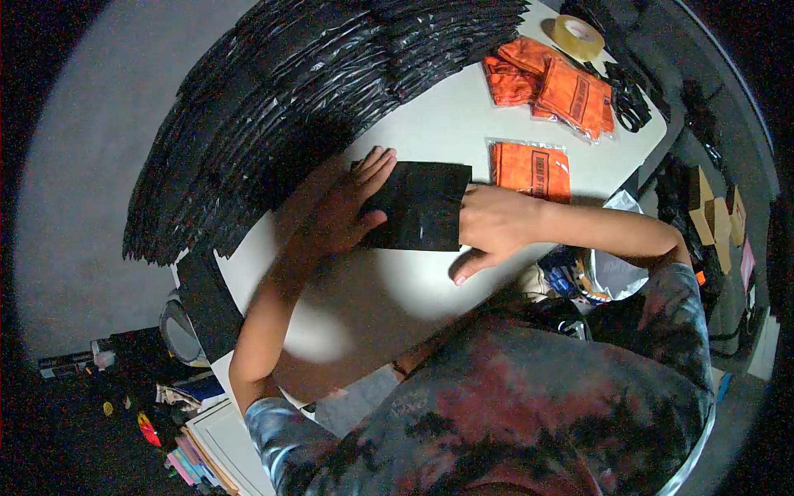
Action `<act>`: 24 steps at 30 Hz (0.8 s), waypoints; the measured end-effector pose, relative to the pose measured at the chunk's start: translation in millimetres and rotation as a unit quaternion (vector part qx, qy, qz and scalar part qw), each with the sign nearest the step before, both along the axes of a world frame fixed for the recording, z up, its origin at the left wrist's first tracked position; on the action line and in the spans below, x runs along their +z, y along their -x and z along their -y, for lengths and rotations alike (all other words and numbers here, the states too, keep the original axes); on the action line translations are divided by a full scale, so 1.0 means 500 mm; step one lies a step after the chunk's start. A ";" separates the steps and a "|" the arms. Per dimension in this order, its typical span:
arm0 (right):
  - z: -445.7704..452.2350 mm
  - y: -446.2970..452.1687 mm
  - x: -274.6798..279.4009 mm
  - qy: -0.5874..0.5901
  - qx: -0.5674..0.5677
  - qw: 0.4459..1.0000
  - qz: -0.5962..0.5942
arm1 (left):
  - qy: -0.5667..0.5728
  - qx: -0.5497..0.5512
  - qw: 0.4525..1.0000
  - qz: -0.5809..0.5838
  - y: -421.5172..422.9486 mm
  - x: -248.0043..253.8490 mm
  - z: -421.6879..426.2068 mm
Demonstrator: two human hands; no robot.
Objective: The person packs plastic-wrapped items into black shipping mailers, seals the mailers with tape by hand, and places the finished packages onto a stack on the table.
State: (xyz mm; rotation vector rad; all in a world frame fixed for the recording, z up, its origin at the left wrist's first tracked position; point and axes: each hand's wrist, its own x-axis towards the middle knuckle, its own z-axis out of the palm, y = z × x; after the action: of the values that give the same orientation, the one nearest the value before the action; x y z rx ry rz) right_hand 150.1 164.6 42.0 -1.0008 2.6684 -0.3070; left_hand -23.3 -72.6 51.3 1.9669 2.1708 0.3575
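Note:
A flat black rectangular sheet or bag (418,207) lies on the white table (422,124) in front of me. My left hand (351,202) rests on its left end, fingers stretched out. At the opposite end is my right hand (496,219), its thumb apart and pointing down; the other fingertips reach into or behind the black piece's right edge and are hidden. Just above my right hand lies an orange packet (529,169) in clear plastic with dark print.
Long stacks of black plastic bags (273,107) curve along the table's far left. More orange packets (571,91), a tape roll (579,37) and a black cable (630,103) lie at the upper right. Open cardboard boxes (711,215) stand beyond the right side.

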 end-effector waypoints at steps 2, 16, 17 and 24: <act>-0.004 0.005 -0.031 0.042 0.006 0.998 -0.035 | -0.006 -0.014 1.000 -0.009 0.008 -0.013 -0.002; -0.025 -0.022 0.008 0.086 0.014 0.994 -0.065 | -0.027 0.002 0.998 -0.049 -0.012 0.018 -0.028; -0.023 -0.023 -0.003 0.088 0.013 0.994 -0.063 | -0.043 -0.006 0.999 -0.014 -0.022 0.023 -0.043; -0.026 -0.029 -0.019 0.143 0.003 0.977 -0.156 | -0.065 0.023 0.992 0.107 -0.036 -0.052 -0.087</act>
State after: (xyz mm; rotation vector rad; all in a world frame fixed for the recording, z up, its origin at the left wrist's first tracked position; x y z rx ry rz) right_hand 164.7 177.8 32.4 -1.2311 2.9598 -0.5902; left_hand -5.4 -29.1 25.5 1.8457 2.1068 0.6997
